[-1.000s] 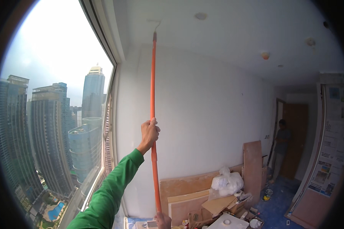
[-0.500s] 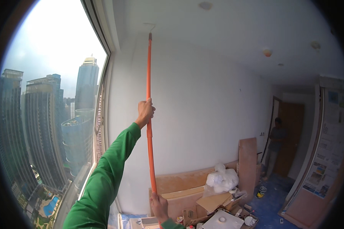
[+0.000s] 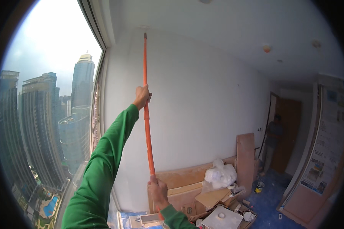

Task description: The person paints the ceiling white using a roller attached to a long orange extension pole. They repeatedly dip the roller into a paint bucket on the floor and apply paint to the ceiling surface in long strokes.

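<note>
A long orange extension pole stands nearly upright in front of the white wall, its top close to where the wall meets the ceiling. At its tip is a pale paint roller, hard to make out against the white ceiling. My left hand, arm stretched forward in a green sleeve, is closed round the upper part of the pole. Lower down, my right hand grips the same pole near its bottom end.
A large window fills the left side. Boards, a white plastic bag and cluttered boxes lie along the wall's foot. A paint can stands on the blue floor. Another person stands by the brown door.
Both my hands have risen a little with the pole, the right one more. The roller's wire frame, visible before, is now hard to see. The view has shifted slightly.
</note>
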Tool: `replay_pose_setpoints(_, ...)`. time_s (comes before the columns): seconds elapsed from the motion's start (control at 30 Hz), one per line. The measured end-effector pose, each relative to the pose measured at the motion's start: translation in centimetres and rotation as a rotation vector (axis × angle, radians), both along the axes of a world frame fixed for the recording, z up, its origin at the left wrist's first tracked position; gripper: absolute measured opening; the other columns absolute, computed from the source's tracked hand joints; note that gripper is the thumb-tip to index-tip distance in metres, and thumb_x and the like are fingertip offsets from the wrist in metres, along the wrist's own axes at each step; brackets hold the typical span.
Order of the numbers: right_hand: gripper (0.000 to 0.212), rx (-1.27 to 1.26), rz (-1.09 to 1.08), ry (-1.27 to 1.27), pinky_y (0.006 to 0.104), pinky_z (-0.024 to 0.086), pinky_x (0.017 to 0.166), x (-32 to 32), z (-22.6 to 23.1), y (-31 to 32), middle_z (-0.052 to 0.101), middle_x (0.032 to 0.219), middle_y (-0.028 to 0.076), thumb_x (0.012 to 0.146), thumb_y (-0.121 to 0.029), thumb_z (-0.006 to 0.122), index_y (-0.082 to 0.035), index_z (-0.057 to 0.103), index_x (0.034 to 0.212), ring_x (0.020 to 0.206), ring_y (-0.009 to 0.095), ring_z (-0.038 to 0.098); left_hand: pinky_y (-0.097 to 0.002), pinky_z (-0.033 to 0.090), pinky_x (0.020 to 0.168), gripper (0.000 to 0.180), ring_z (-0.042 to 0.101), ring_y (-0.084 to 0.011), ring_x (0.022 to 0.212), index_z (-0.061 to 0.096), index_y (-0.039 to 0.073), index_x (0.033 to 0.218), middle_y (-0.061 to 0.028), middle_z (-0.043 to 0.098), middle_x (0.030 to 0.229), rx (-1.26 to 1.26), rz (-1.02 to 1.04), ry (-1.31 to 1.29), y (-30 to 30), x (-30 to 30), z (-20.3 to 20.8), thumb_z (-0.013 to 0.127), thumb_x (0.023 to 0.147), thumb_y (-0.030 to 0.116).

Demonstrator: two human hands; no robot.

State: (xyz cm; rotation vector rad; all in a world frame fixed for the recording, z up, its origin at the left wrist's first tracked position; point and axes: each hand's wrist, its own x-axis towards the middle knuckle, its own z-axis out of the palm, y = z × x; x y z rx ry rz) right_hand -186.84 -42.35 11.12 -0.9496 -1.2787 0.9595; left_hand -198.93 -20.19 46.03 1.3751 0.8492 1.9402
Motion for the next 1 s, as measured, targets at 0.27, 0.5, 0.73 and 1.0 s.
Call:
replay_pose_setpoints(0.27, 0.05, 0.017, -0.022, 0.05, 0.0241, 0.026, 0.039, 4.4, -5.0, -2.7, 0.038, 0.053, -0.006, 0.102, -0.046, 0.05, -0.004, 0.059, 0.077, 0.042, 0.004, 0.036, -0.0334, 0.043, 0.042, 0.032, 0.049, -0.0163, 0.049, 0.047, -0.003, 0.088, -0.0139, 0.057, 0.072, 0.034, -0.065, 0.03, -5.4, 4.4, -3.8, 0.045, 0.101, 0.026)
replay_pose_setpoints(0.5, 0.052, 0.031, -0.022, 0.041, 0.0261, 0.036, 0.051, 7.7, -9.5, -5.6, 0.048, 0.058, -0.002, 0.1, -0.049, 0.051, -0.004, 0.062, 0.077, 0.053, 0.008, 0.046, -0.0308, 0.045, 0.042, 0.033, 0.055, -0.0168, 0.05, 0.05, -0.004, 0.09, -0.0126, 0.058, 0.071, 0.124, -0.096, 0.073, -11.2, 6.8, -7.0, 0.044, 0.101, 0.026)
replay_pose_setpoints(0.73, 0.052, 0.165, -0.119, -0.012, 0.0253, 0.032, 0.049, 9.9, -12.4, -10.1, 0.046, 0.06, -0.003, 0.1, -0.049, 0.051, -0.006, 0.056, 0.071, 0.053, 0.007, 0.043, -0.0293, 0.048, 0.042, 0.033, 0.059, -0.0174, 0.051, 0.052, -0.005, 0.098, -0.0117, 0.06, 0.07, 0.121, -0.111, 0.105, -18.4, 9.0, -9.1, 0.044, 0.103, 0.026)
replay_pose_setpoints(1.0, 0.042, 0.154, -0.108, 0.082, 0.0323, 0.037, 0.054, 11.2, -22.4, -10.0, 0.048, 0.067, -0.003, 0.1, -0.042, 0.055, -0.002, 0.059, 0.087, 0.062, 0.011, 0.044, -0.0291, 0.049, 0.042, 0.034, 0.063, -0.0187, 0.054, 0.05, -0.006, 0.097, -0.0131, 0.062, 0.072, 0.154, -0.146, 0.149, -25.8, 11.3, -11.2, 0.043, 0.103, 0.027)
